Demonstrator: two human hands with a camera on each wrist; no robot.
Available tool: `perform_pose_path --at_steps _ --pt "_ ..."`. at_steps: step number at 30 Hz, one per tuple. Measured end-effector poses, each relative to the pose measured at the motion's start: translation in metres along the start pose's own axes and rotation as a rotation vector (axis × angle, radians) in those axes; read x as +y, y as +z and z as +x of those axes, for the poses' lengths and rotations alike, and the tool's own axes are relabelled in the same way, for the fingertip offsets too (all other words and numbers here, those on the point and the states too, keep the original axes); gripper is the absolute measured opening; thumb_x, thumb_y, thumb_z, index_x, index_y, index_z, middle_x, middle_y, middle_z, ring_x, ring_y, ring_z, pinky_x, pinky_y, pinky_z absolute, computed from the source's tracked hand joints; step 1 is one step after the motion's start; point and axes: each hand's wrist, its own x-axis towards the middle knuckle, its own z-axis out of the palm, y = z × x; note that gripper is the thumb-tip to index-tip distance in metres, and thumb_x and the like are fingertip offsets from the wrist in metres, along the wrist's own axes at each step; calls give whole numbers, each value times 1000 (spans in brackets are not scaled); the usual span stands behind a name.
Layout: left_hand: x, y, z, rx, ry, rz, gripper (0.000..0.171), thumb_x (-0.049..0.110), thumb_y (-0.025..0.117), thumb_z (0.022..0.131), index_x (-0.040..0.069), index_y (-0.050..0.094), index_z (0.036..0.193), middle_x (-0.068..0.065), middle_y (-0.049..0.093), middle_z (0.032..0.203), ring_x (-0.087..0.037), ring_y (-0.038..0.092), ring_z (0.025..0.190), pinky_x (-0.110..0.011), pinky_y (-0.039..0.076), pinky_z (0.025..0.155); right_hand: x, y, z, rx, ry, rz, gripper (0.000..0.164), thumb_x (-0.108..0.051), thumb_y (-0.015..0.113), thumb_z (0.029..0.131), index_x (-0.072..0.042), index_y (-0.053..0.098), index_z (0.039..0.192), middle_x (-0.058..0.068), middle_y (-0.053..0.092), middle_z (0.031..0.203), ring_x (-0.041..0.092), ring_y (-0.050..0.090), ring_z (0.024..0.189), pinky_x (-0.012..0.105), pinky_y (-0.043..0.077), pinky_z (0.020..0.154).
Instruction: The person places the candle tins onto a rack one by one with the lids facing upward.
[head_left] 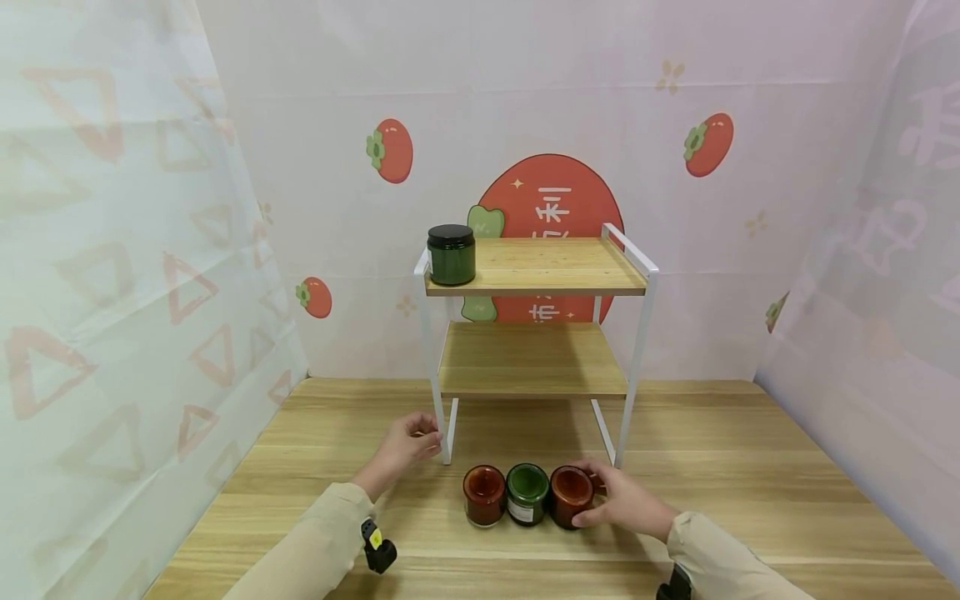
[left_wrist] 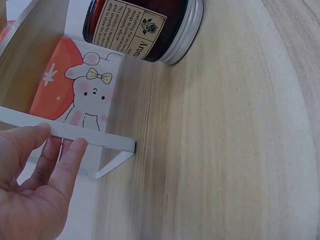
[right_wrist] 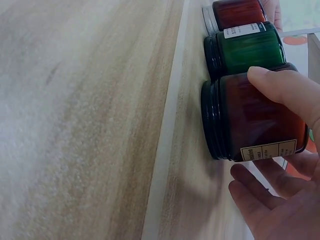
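Nearest, at the bottom of the frame, two pale sleeves reach in over the wooden table, black wrist gear on the left one. Just right of bottom centre, the right hand holds the right brown jar, thumb along the near side, fingers spread wide around the back! That jar sits hard by the middle green jar, which is hemmed in on its other side by the left brown jar. All three are bottoms-up: long axes upright, dark or silver lids down on the wood, hollow bases facing the ceiling. The green one turns its pale label towards the person; what's inside the glass, I can't tell.

Over to the left of centre, the left hand pinches the white leg, thumb and bent fingers close together. That leg and its partner rise just behind the row. Between them, mid-frame, comes the lower shelf, then the upper shelf, where another jar, green, stands right way up at the left end, black lid on top. Furthest back hangs the persimmon-print backdrop.
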Motion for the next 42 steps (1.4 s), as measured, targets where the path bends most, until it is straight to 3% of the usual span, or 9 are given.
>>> perform_pose_path --at_steps 8,15,20,27,36,42 --pt "1 0 -1 1 5 1 18 -5 61 91 -14 53 104 -8 58 90 -15 59 85 -30 60 83 4 3 2 -2 9 -24 73 -22 87 70 4 51 128 10 62 118 29 59 105 28 51 89" --pt "2 0 -2 -11 7 2 18 -4 60 91 -14 53 105 -9 58 92 -24 61 92 -33 60 85 7 4 3 -1 4 -34 72 -22 87 70 5 51 127 10 62 118 29 60 105 27 52 88" --pt "3 -1 -2 -9 6 8 18 -4 60 92 -13 53 106 -10 58 94 -24 60 92 -34 60 86 5 4 4 6 -8 -53 71 -21 87 69 6 52 124 9 63 115 26 61 103 25 52 87" --pt "2 -1 -1 -5 5 10 17 -5 61 91 -13 54 104 -11 58 93 -18 59 87 -32 60 83 -2 2 2 28 11 -87 72 -22 89 66 7 53 122 9 65 111 27 62 102 33 53 88" --pt "3 -1 -2 -18 1 15 19 -4 59 92 -14 52 107 -9 57 93 -20 60 90 -33 60 86 -17 -17 -1 128 9 -47 68 -22 86 70 5 52 122 11 64 112 25 62 102 29 53 86" --pt "3 -1 -2 -15 5 13 20 -4 60 92 -15 52 107 -10 58 94 -20 60 90 -35 59 87 -41 -31 -2 213 -45 70 64 -17 83 75 5 50 124 17 61 117 10 62 101 24 55 86"
